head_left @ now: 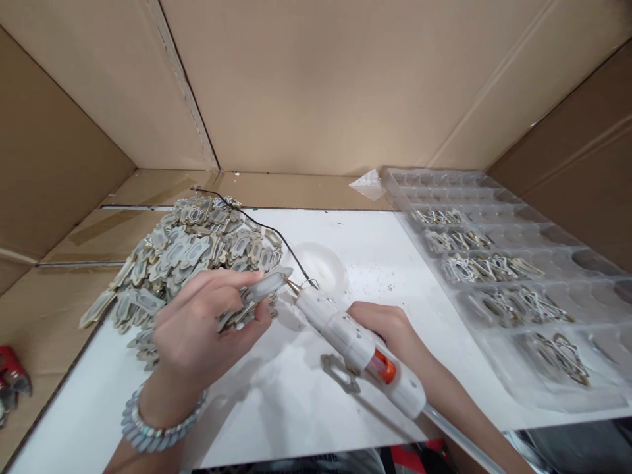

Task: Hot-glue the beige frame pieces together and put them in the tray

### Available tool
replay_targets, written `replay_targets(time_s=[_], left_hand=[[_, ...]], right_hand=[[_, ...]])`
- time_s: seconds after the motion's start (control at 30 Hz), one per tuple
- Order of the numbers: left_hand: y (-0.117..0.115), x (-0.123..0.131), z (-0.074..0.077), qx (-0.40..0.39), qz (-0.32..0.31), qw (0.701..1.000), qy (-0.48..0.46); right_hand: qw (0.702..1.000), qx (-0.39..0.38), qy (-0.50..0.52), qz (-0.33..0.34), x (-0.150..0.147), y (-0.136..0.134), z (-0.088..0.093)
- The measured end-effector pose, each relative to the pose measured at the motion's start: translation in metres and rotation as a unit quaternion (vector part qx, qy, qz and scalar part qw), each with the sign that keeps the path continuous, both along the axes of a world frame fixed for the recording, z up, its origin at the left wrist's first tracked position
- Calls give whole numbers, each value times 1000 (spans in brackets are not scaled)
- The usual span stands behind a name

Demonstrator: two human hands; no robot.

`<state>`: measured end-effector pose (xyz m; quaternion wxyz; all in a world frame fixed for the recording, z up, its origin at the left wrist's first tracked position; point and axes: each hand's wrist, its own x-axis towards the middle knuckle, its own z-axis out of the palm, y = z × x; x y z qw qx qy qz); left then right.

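Note:
Between the thumb and fingers of my left hand [202, 326] is a flat grey oval part [269, 284], held above the table's left half. My right hand [390, 329] is wrapped round a white pen-like tool [350, 342] with an orange-red window. The tool's thin metal tip meets the right end of the part. Much of my right hand's grip is hidden behind the tool. Below the tool, a loose grey frame-shaped part [340, 373] lies on the white tabletop [291, 408]. A large heap of similar parts [182, 250] is beside and behind my left hand.
A clear plastic tray [513, 339] at the right holds rows of metallic frame-shaped pieces. A shallow white dish [323, 263] and a black wire [266, 227] are behind the tool. Cardboard walls [316, 85] surround the table. Red-handled tools [14, 368] lie at far left.

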<state>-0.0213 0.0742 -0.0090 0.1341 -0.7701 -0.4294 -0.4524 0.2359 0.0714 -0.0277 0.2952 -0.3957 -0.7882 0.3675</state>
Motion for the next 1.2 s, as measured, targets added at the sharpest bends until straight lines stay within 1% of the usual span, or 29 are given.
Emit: replay_targets(time_s=[0.3,0.47,0.63,0.9,1.03,1.13,1.2], left_hand=[[-1,-1,-4,-8,-17,999,-38],[-1,1,-2,-13,11,999,-31],[0,1,-3,-30,6,998,-50],[0,0,-4,-32,8,997,-73],[-2,0,-4,-26,7,997,-68],[-2,0,-3,-29,27,997,-63],[-2,0,-2,-17,36,998,-54]], right_hand=[[1000,-12,-7,-6,-1,-1,2],[1000,-7,2,-2,0,0,1],[1000,-3,18,4,2,1,-2],[1000,-9,12,-3,3,0,-3],[1000,-8,12,-3,3,1,-3],[1000,-11,11,-1,3,2,-3],[1000,-14,19,-3,4,2,-3]])
